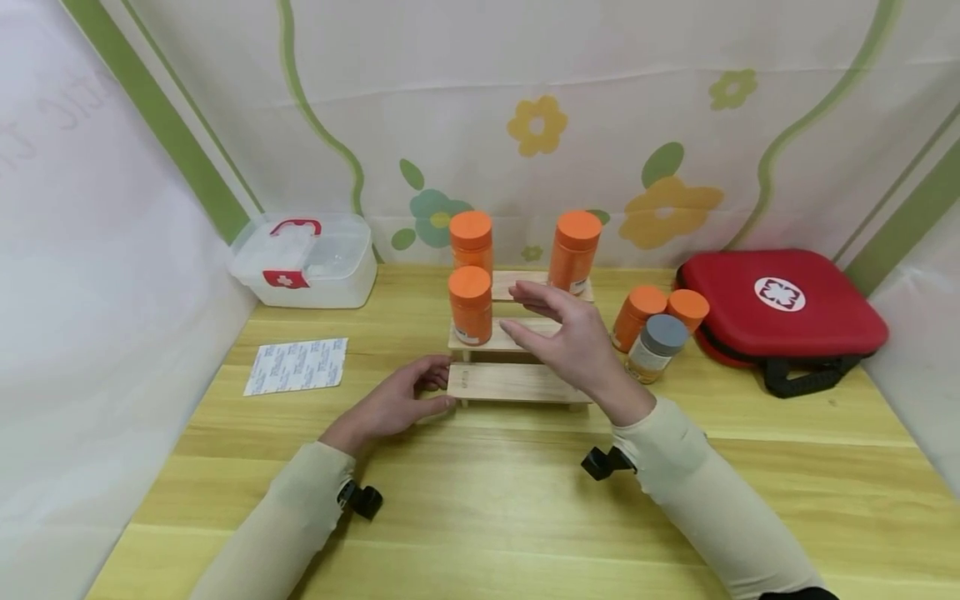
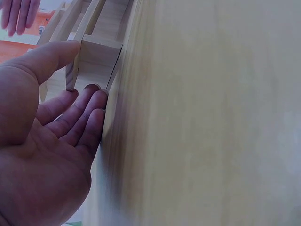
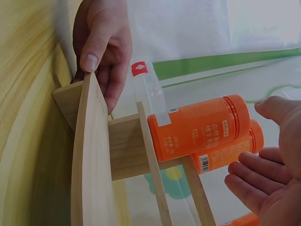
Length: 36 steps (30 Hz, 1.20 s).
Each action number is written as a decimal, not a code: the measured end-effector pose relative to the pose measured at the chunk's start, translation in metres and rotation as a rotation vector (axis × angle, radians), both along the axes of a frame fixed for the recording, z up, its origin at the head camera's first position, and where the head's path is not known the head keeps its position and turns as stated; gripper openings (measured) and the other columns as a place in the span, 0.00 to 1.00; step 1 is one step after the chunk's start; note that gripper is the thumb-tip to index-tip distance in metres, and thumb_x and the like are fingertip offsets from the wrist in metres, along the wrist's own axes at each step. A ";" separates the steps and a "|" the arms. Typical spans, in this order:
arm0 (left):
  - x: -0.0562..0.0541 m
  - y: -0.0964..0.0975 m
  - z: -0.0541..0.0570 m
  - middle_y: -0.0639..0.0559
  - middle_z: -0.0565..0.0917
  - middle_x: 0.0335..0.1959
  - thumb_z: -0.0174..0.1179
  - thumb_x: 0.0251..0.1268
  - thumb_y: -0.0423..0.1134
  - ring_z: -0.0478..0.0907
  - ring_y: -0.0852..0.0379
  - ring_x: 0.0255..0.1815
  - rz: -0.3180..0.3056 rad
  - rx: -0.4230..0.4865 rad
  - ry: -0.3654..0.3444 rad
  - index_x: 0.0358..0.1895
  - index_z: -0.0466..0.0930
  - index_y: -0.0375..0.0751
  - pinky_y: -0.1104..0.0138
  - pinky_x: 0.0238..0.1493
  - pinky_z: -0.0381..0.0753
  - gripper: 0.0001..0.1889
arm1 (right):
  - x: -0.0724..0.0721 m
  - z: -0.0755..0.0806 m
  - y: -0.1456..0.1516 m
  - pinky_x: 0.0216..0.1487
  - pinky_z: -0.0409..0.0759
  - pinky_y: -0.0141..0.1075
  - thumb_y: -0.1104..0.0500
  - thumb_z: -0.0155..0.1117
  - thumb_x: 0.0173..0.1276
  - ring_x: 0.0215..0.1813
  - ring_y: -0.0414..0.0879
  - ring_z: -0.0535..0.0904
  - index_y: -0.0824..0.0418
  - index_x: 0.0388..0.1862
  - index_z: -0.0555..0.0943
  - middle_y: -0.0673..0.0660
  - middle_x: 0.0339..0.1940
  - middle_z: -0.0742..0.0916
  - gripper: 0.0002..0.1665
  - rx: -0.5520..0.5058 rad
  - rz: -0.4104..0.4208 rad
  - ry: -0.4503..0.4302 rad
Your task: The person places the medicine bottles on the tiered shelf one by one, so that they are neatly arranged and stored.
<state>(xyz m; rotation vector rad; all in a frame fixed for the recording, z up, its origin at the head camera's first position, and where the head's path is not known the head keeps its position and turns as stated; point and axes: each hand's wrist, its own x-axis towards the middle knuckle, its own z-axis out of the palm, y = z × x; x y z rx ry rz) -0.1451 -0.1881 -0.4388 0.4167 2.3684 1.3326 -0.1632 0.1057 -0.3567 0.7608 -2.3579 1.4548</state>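
Note:
A three-step wooden rack [image 1: 517, 383] stands mid-table. My left hand [image 1: 401, 402] pinches the left end of its lowest board, thumb on one face and index finger on the other in the left wrist view. Over the right part of the rack, my right hand [image 1: 573, 337] is held with fingers extended and thumb apart, holding nothing. An orange bottle [image 1: 471, 310] is upright at the left of the middle step. Behind it, another orange bottle [image 1: 471, 233] stands on the top step, partly hidden. A third orange bottle [image 1: 573, 254] occupies that step's right end.
Right of the rack are two orange-capped bottles [image 1: 637, 317] and a grey-capped bottle [image 1: 656, 348], close together. Beside them lies a red first-aid case [image 1: 783, 304] with a black handle. A clear lidded box [image 1: 307, 258] and a printed white sheet [image 1: 297, 367] are at the left.

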 end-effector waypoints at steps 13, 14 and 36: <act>0.001 -0.001 0.000 0.44 0.82 0.66 0.70 0.75 0.47 0.77 0.44 0.71 0.006 0.002 -0.008 0.81 0.66 0.39 0.45 0.80 0.72 0.38 | 0.013 0.002 0.026 0.65 0.86 0.36 0.69 0.82 0.63 0.63 0.59 0.89 0.69 0.67 0.83 0.64 0.61 0.91 0.32 -0.028 -0.025 0.075; 0.001 0.000 0.000 0.44 0.82 0.66 0.70 0.75 0.47 0.77 0.44 0.71 0.006 -0.001 -0.008 0.81 0.66 0.39 0.45 0.80 0.72 0.38 | 0.014 0.002 0.029 0.65 0.85 0.33 0.69 0.82 0.63 0.63 0.59 0.89 0.69 0.67 0.83 0.63 0.60 0.92 0.32 -0.026 -0.027 0.082; 0.002 0.000 0.002 0.44 0.81 0.67 0.70 0.75 0.46 0.76 0.44 0.71 0.011 0.002 -0.026 0.81 0.65 0.39 0.45 0.80 0.72 0.38 | 0.033 0.000 0.083 0.64 0.81 0.20 0.73 0.81 0.59 0.61 0.28 0.86 0.68 0.64 0.85 0.64 0.59 0.92 0.32 0.046 -0.101 0.125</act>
